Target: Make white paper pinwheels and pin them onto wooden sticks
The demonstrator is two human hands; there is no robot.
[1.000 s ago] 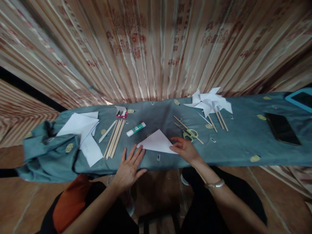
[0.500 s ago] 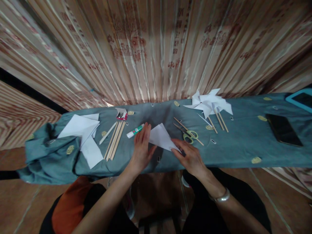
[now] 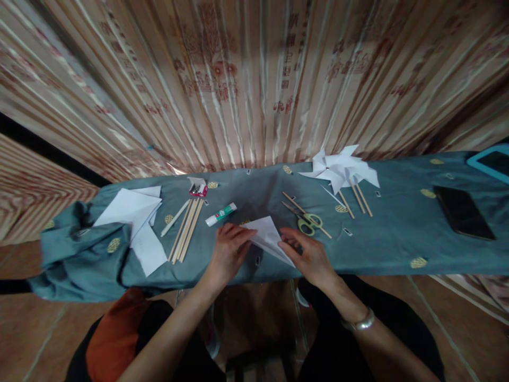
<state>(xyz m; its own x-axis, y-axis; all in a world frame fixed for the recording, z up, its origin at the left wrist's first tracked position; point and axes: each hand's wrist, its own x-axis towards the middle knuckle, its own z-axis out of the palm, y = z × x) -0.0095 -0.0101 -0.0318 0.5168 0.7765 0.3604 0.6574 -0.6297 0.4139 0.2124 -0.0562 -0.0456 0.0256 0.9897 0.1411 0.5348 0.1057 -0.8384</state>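
A small red box [image 3: 198,187] stands open at the back of the counter [image 3: 389,233], holding small dark pieces too tiny to name. The left hand [image 3: 228,250] and the right hand [image 3: 307,255] each pinch an edge of the folded white paper [image 3: 267,234], a creased triangle held just above the teal cloth near the front edge. The label on the green-and-white glue stick [image 3: 221,213] is unreadable.

A teal patterned cloth [image 3: 397,233] covers the desk before a striped curtain [image 3: 254,79]. White sheets [image 3: 133,217] lie at the left, with a bundle of wooden sticks [image 3: 186,229], a small red box [image 3: 198,188] and a glue stick [image 3: 221,214] beside them. Scissors [image 3: 308,223] lie near the middle, and paper pinwheels [image 3: 340,167] beyond them. A black phone [image 3: 461,211] and a blue-edged tablet [image 3: 491,162] rest at the right.
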